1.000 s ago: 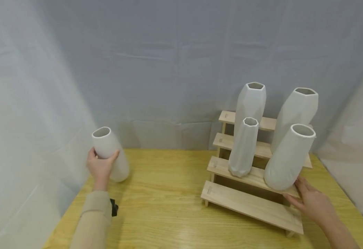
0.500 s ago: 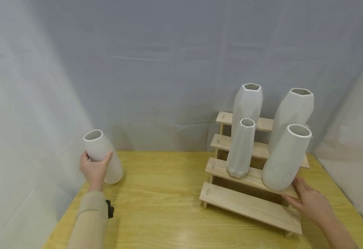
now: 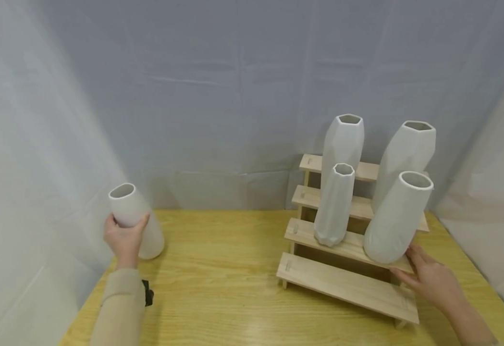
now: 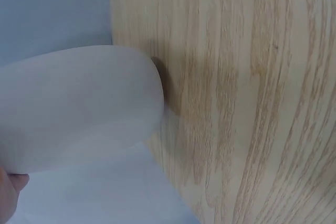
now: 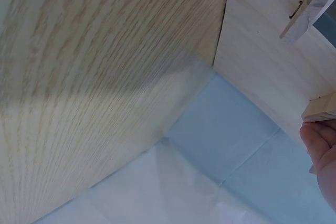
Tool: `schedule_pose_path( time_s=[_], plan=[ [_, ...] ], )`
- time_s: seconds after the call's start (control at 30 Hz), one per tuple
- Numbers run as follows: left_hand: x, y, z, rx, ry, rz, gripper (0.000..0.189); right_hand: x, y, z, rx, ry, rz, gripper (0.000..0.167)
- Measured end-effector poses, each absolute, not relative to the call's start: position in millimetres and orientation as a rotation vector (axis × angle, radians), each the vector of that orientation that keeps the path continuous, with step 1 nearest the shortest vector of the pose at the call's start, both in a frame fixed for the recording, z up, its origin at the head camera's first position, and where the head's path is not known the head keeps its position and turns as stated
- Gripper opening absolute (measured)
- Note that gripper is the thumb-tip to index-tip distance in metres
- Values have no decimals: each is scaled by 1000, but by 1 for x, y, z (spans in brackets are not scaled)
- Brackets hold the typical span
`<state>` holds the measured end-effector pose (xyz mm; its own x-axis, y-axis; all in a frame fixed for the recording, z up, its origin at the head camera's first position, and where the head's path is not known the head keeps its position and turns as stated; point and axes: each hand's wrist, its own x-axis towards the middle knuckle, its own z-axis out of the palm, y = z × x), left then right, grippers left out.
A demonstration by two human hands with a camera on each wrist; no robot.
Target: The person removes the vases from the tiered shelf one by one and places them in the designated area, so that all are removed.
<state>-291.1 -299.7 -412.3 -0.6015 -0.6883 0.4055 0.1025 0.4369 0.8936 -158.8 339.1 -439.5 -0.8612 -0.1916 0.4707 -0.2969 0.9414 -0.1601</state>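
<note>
My left hand (image 3: pixel 124 240) grips a smooth white vase (image 3: pixel 141 233) around its upper body, near the table's left edge. The base of this vase (image 4: pixel 105 98) is right at the tabletop in the left wrist view, with a shadow beside it. At the right, my right hand (image 3: pixel 435 281) holds the end of a step of the wooden tiered stand (image 3: pixel 347 288), thumb at its front edge. Fingers (image 5: pixel 317 140) meet the wood in the right wrist view. Beside that hand a round-mouthed white vase (image 3: pixel 396 221) stands on the same step, alongside a narrow fluted vase (image 3: pixel 335 206).
Two taller faceted white vases, one at the left (image 3: pixel 342 144) and one at the right (image 3: pixel 405 158), stand higher on the stand. A yellow wood-grain table (image 3: pixel 221 274) lies beneath everything. Pale cloth (image 3: pixel 217 96) hangs behind and at both sides.
My left hand and the vase have shifted left and slightly nearer. The right hand keeps its hold on the stand, and the vases on it stand as before.
</note>
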Motion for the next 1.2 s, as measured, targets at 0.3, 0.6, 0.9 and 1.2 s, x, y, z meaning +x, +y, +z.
schedule_pose_path(
  time_s=[0.3, 0.6, 0.9, 1.2],
  plan=[
    [-291, -306, -418, 511, -1906, -1244, 71, -158, 339, -438, 368, -2617, 313, 75],
    [-291, -312, -419, 520, -1910, -1231, 69, -159, 339, -439, 383, -2596, 327, 76],
    [-290, -314, -416, 539, -1951, -1249, 72, -159, 339, -440, 381, -2597, 332, 74],
    [-291, -319, -418, 557, -2007, -1236, 75, -160, 340, -440, 386, -2572, 315, 72]
  ],
)
